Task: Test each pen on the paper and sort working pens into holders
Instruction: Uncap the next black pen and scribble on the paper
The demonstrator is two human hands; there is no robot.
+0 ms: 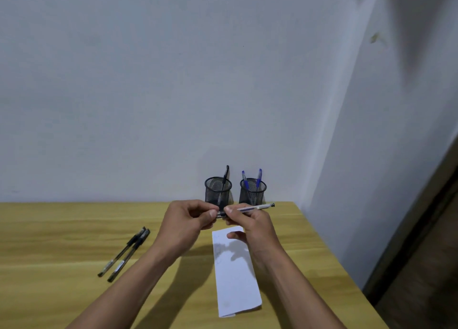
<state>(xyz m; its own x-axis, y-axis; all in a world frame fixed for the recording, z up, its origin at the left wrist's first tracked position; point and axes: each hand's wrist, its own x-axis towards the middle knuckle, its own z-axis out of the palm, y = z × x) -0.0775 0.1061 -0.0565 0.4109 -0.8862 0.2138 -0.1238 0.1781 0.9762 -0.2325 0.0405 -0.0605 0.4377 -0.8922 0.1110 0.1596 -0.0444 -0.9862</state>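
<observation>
pen held level above paper, over table | left hand fingers pinch its dark cap end, right hand fingers grip barrel | likely pulling cap to test | holders stand behind, near

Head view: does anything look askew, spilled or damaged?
Nothing stands out. The left holder and right holder stand upright by the wall, two pens lie side by side, the paper lies on the table; left hand and right hand hold one pen.

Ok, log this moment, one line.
left hand and right hand hold pen | left holder: one black pen | right holder: two blue pens | table: two black pens | paper: faint marks
</observation>
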